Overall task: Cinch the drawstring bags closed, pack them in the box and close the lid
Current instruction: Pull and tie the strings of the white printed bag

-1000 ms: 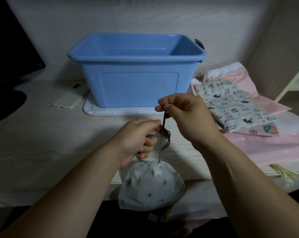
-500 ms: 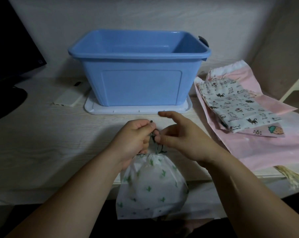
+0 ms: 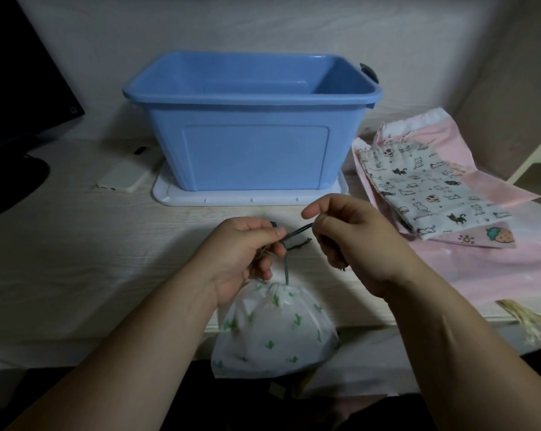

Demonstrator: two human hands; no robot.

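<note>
Hanging just off the near edge of the pale wooden table, below both hands: a white drawstring bag of thin, slightly see-through fabric, printed with small green cacti. Rounded and full in the body, gathered into tight pleats at the neck, mouth pulled closed. Rising straight up from that neck, a dark green drawstring, then bending into a small loop or knot with short loose ends sticking out to the right.

On the left hand, curled fingers, thumb and forefinger pinching the drawstring at the knot, the rest folded in beneath, just above the bag's neck. Close beside it, the right hand, pinching the far end of the looped cord between thumb and a bent finger, forefinger sticking out loosely to the left, other fingers curled under. Cord taut between the two hands.

Behind the hands, a blue box, open at the top, standing on its white lid laid flat on the table. To the right, a flat cat-print bag lying on top of pink bags, one with a strawberry picture. Left of the lid, a flat white device; further left, a dark monitor
</note>
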